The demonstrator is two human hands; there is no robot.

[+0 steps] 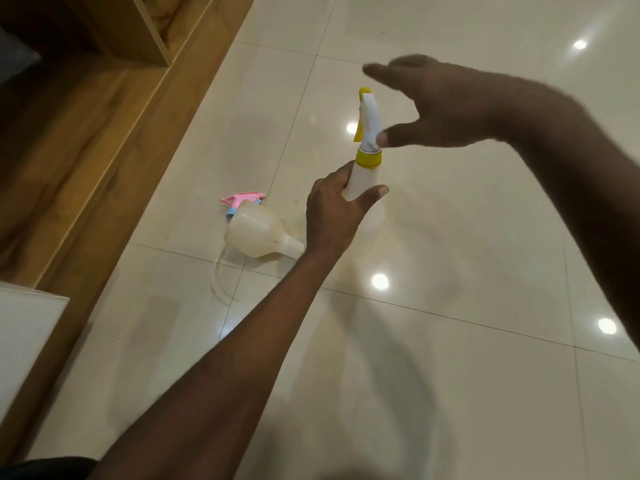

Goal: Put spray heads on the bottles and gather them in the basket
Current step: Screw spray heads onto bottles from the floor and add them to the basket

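Fingers [372, 195] of the left hand [332, 216] wrap the upright bottle [362, 181] on the floor [485, 237], steadying it. The right hand [440, 105], spread and holding nothing, hovers beside the yellow spray head [369, 119], likely just seated. A second bottle [256, 233] lies beside a pink spray head [242, 199].

No text, label, brand, number or sign could be read anywhere in the frame.
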